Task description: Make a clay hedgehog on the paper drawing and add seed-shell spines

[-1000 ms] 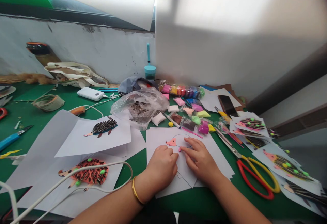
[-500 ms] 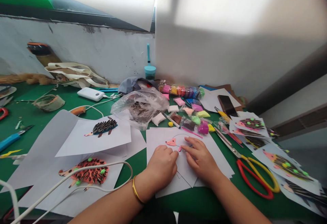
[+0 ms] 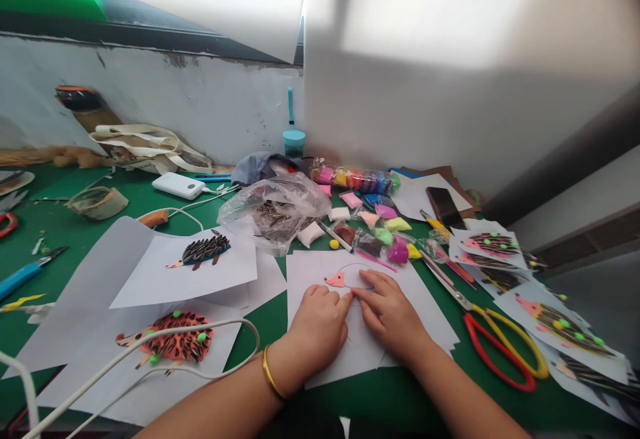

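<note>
A sheet of white paper (image 3: 320,369) lies before me with a pink clay hedgehog head (image 3: 336,279) on it and a thin curved body outline drawn to the head's right. My left hand (image 3: 320,325) rests below the head, fingers curled, its index fingertip pressing at the outline's lower edge. My right hand (image 3: 393,312) lies on the paper to the right, fingers stretched and apart, with its index fingertip meeting the left one. Whatever is under the touching fingertips is hidden. A gold bangle (image 3: 273,372) circles my left wrist.
Packets of coloured clay (image 3: 385,235) and a plastic bag of sunflower seeds (image 3: 275,209) lie behind the paper. Red-and-yellow scissors (image 3: 500,345) are at right, beside finished hedgehog pictures (image 3: 560,322). At left are more hedgehog pictures (image 3: 175,335), crossed by a white cable (image 3: 220,325).
The small pink clay piece seen between my hands is now out of sight at the fingertips. My left index finger has stretched forward to meet the right fingertip.
</note>
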{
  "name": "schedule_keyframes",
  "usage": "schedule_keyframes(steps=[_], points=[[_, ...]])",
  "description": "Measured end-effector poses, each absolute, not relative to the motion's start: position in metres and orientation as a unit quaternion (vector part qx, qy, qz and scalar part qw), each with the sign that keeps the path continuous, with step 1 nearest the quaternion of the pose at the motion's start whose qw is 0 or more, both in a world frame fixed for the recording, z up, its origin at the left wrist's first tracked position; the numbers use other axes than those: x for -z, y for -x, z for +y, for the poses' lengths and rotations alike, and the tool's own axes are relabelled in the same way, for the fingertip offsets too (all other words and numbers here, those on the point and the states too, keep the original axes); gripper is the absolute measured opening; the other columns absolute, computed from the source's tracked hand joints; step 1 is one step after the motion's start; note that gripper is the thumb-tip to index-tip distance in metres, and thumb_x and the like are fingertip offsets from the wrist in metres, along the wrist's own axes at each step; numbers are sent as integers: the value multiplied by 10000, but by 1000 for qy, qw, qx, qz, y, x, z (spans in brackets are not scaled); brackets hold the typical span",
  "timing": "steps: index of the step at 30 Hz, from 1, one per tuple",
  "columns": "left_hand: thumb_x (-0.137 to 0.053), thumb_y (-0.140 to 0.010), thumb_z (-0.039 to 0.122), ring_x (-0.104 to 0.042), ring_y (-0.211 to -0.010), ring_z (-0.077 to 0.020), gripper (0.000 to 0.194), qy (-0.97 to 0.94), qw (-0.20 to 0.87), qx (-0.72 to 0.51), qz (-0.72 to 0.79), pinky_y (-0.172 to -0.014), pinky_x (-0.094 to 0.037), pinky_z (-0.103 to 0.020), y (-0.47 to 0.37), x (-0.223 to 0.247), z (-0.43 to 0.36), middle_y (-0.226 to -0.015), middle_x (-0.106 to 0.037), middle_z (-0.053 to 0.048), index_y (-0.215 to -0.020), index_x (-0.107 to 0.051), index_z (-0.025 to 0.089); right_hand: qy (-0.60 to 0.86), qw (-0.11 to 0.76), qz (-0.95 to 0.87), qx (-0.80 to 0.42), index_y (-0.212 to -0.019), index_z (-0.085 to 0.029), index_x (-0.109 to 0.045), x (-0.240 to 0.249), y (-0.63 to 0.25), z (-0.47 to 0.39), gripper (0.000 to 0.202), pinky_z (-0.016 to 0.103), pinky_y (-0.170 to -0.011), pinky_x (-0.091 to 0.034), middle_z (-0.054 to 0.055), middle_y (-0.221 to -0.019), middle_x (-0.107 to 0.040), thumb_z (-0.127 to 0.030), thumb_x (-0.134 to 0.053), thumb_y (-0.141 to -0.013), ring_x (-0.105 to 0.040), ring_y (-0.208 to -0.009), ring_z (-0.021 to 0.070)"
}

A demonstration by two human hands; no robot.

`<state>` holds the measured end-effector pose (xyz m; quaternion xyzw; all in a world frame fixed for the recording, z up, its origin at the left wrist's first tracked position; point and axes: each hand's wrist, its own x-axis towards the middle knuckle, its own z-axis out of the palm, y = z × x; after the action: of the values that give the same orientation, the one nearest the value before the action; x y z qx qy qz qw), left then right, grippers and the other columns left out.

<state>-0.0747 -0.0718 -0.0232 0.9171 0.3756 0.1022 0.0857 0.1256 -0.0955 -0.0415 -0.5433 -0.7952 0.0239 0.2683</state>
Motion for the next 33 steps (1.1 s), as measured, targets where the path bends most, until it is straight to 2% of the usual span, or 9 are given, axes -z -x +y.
schedule_keyframes(steps=[4, 11, 17, 23, 33], points=[[-536, -827, 169, -558, -918, -279, 508, -919, 86, -106, 371, -896, -452, -472, 75, 25, -72, -936, -662, -89, -1334, -555, 150, 546, 279, -789, -33, -1175, -224, -714, 41, -127, -95, 335, 506, -1061, -460, 113, -1361, -589, -175, -540, -893, -514, -1261, 291], [-535, -832, 176, -552, -921, -280, 440, -918, 86, -99, 375, -892, -443, -471, 74, 21, -73, -932, -654, -85, -1269, -588, 160, 551, 259, -793, -35, -1156, -247, -722, 39, -124, -96, 332, 532, -1052, -461, 105, -1383, -572, -172, -552, -880, -502, -1267, 305], [-526, -832, 162, -557, -939, -280, 500, -919, 88, -102, 372, -905, -436, -470, 75, 22, -72, -949, -659, -87, -1331, -554, 167, 551, 278, -785, -43, -1221, -243, -687, 38, -128, -95, 356, 520, -1054, -465, 108, -1380, -569, -193, -519, -911, -506, -1268, 289], [-541, -833, 176, -557, -922, -276, 438, -917, 88, -105, 374, -899, -436, -476, 75, 22, -72, -927, -648, -86, -1269, -577, 173, 555, 257, -791, -31, -1162, -255, -720, 40, -124, -95, 339, 527, -1052, -464, 101, -1385, -570, -175, -543, -884, -508, -1265, 304], [-537, -819, 170, -559, -915, -278, 471, -919, 84, -105, 370, -889, -449, -468, 76, 23, -72, -937, -656, -84, -1288, -578, 168, 543, 276, -792, -34, -1151, -245, -727, 38, -126, -95, 335, 530, -1052, -465, 107, -1375, -583, -170, -532, -889, -516, -1261, 298]])
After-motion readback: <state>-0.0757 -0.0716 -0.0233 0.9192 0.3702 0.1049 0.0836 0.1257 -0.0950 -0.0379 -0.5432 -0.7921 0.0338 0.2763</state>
